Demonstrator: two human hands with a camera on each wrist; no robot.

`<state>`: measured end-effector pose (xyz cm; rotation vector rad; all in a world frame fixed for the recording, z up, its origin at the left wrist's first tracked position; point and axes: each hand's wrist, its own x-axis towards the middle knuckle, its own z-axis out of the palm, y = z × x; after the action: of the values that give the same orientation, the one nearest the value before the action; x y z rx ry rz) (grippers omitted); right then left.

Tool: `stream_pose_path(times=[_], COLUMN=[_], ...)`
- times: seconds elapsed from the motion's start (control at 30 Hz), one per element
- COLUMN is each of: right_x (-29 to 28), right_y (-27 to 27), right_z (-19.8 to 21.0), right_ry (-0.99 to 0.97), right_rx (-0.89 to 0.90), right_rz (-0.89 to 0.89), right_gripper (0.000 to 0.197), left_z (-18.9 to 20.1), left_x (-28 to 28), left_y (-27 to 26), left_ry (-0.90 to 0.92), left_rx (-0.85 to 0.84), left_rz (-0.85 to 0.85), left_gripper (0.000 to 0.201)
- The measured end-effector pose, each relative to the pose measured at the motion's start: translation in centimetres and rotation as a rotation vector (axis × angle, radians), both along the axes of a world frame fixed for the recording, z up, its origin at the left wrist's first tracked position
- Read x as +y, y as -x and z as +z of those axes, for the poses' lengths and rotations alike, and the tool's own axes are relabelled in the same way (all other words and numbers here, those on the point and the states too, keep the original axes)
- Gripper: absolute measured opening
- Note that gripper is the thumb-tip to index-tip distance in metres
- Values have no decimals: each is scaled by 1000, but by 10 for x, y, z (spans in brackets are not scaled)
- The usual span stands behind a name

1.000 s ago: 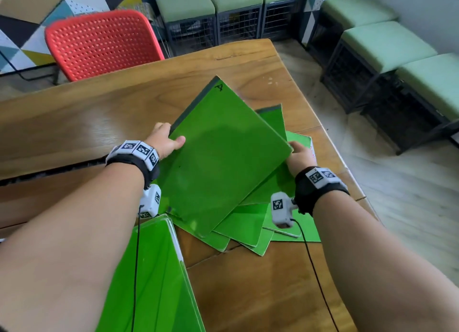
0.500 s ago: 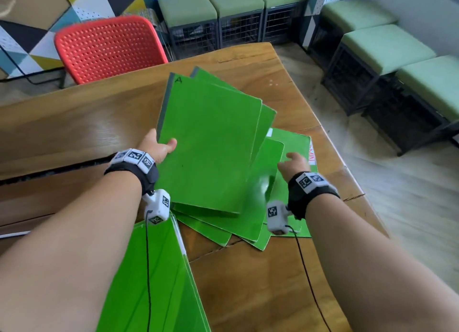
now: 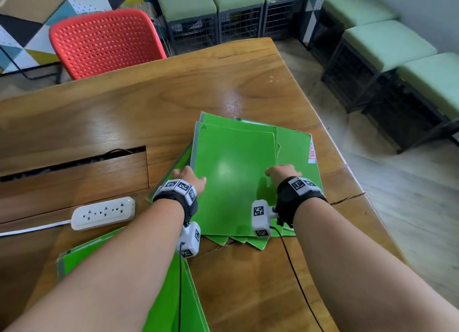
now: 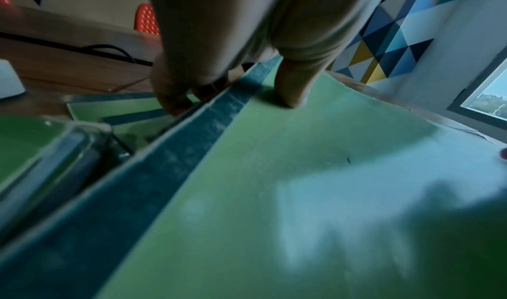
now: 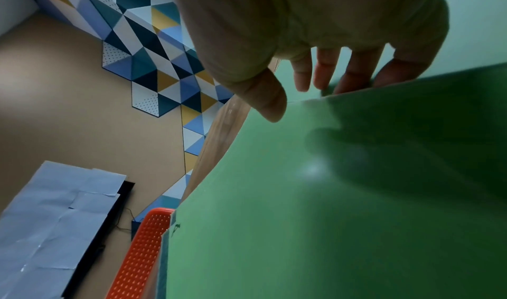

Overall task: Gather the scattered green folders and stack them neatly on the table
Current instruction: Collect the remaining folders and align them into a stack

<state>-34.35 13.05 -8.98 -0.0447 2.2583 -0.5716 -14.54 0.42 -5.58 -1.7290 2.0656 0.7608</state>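
Observation:
Several green folders (image 3: 295, 145) lie in a loose, fanned pile on the wooden table (image 3: 173, 103) near its right edge. The top folder (image 3: 233, 177), marked "A", lies almost square on the pile. My left hand (image 3: 190, 180) pinches its dark spine edge, thumb on the cover (image 4: 301, 173) and fingers underneath. My right hand (image 3: 280, 171) holds the opposite edge; in the right wrist view its fingers (image 5: 323, 73) reach behind that folder (image 5: 301, 217) and the thumb is over it. Another green folder (image 3: 169, 294) lies apart at the near left, under my left forearm.
A white power strip (image 3: 104, 212) with its cord lies left of the pile, in front of a long cable slot (image 3: 74, 163). A red chair (image 3: 104, 41) stands at the table's far side. Green-cushioned stools (image 3: 387, 43) line the wall and the right.
The top folder, held up and tilted a second ago, has come down flat onto the pile. Both hands came down with it and now hold its two side edges.

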Motion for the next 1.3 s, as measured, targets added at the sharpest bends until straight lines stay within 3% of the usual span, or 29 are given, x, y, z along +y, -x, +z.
stream_pose_path(times=[0.07,0.2,0.4,0.47,0.57,0.63,0.77,0.83,1.03,1.13,1.3], right_x=[1,7,15,15,19,22,22,23,44,55,59], right_y=[0,-5,-6,-7,-8,-6,4,14,40,43,37], right_z=[4,3,4,0,-2,-4,4,10,19,12,11], right_ry=[56,36,10,88,157,214,295,263,-87,-68,134], right_rx=[-47,-100,64,34,15,15,-35,9,179,146,63], right_rz=[-87,-30,-23,-31,-22,-37,-132,-130,-41,-77,-230], right_gripper=[50,38,54,58,55,49,48,52,44,53,59], left_z=[-5,-8,-10,-7,-5,-1,5,9,13,8,6], left_x=[-1,1,2,-2,-11,-21,-26,-16,17,26,25], left_y=[-2,-3,-13,-15,-16,-17,-13,0,48,53,41], left_ry=[2,13,-24,0,-4,-56,-179,-223,-183,-227,-265], left_rx=[-16,-3,-47,16,256,353,252,277,271,257,449], left_rz=[-19,-83,-99,-64,38,137,78,64,12,16,174], left_gripper=[59,62,74,70,62,69,78,76,63,66,79])
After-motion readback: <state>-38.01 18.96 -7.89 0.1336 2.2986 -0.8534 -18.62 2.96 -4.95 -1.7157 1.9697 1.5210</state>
